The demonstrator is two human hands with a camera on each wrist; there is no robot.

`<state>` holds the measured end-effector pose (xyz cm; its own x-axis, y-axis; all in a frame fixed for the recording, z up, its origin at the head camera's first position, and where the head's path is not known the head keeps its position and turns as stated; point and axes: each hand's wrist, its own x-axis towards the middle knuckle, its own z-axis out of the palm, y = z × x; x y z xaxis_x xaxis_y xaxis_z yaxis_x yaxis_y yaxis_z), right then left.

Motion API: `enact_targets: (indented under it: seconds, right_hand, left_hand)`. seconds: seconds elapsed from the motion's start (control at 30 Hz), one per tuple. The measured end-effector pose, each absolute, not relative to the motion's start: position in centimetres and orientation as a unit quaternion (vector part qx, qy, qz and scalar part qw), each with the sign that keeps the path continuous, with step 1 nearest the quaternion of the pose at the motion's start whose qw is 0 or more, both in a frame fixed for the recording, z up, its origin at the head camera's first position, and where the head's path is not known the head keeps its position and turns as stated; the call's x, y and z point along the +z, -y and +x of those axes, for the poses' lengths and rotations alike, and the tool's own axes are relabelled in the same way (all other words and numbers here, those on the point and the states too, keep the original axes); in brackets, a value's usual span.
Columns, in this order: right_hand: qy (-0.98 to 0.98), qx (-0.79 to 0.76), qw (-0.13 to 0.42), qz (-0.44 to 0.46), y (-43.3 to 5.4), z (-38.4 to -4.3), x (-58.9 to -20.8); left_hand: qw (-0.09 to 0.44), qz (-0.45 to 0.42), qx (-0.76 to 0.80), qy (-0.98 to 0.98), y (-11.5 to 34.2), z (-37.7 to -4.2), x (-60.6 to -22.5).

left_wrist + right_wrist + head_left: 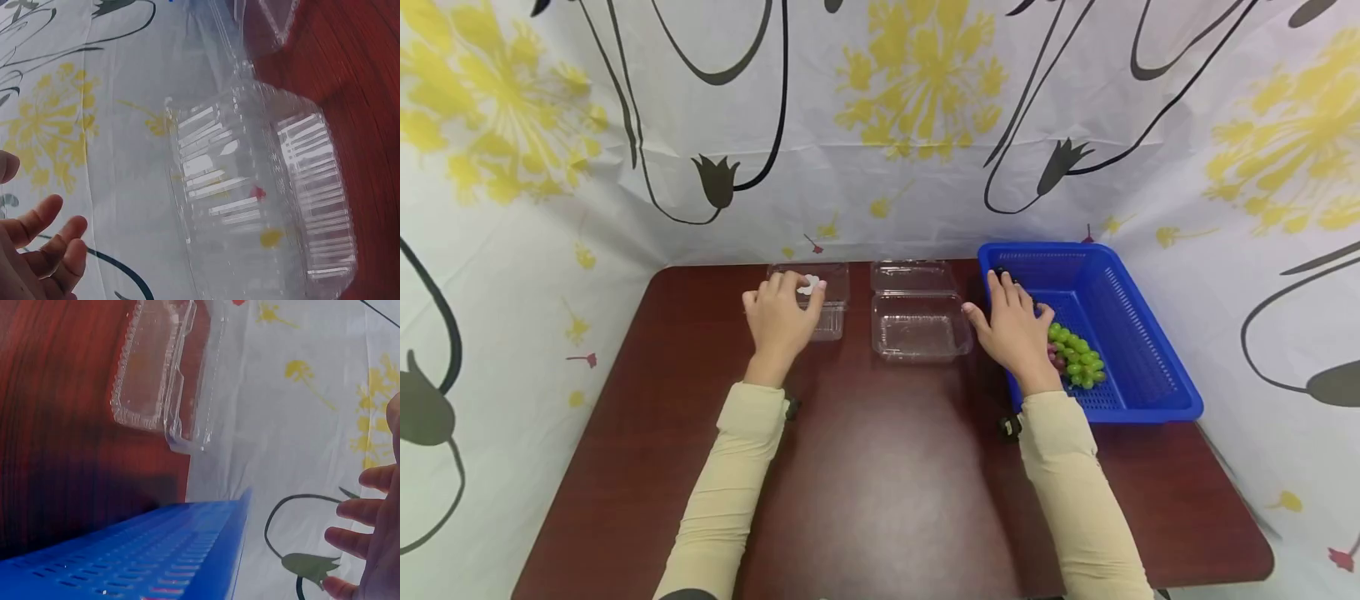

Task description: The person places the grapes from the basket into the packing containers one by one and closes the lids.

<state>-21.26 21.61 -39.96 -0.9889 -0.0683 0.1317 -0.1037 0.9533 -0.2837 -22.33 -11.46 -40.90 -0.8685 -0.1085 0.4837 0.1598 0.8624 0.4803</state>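
Sleeves (715, 500) extend loose left fingers (775, 288) over a container (830, 323), loose right fingers (997, 295) near grapes (1079, 357).

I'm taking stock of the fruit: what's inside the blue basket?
Inside the blue basket, green grapes and reddish fruit show, plus something dark by the right hand. That hand covers part of the interior, hiding whatever lies beneath.
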Motion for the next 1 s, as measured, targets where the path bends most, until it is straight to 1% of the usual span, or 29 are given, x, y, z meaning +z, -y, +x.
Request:
enact_targets:
  seconds: [0.2, 0.4, 0.57, 0.8, 0.9, 1.0]
  right_hand:
    - [0.984, 0.164, 0.066, 0.025, -23.0, -21.3, -39.5]
    - [0.979, 0.185, 0.085, 0.001, -24.8, -21.1, -39.6]
    - [0.977, 0.193, 0.088, -0.020, -26.3, -20.7, -40.1]
    - [0.978, 0.192, 0.069, -0.041, -27.9, -19.8, -41.5]
    - [0.979, 0.189, 0.059, -0.048, -28.5, -19.5, -42.1]
    - [0.980, 0.186, 0.050, -0.051, -29.0, -19.1, -42.7]
  left_hand:
    - [0.288, 0.015, -0.267, 0.919, 12.6, -22.4, -40.7]
    - [0.302, 0.035, -0.272, 0.913, 13.6, -22.5, -41.2]
    - [0.298, 0.053, -0.277, 0.912, 14.2, -22.4, -42.1]
    - [0.294, 0.088, -0.282, 0.909, 14.7, -21.9, -43.3]
    - [0.284, 0.106, -0.278, 0.912, 15.0, -21.9, -43.7]
    - [0.263, 0.129, -0.268, 0.918, 15.2, -22.0, -44.0]
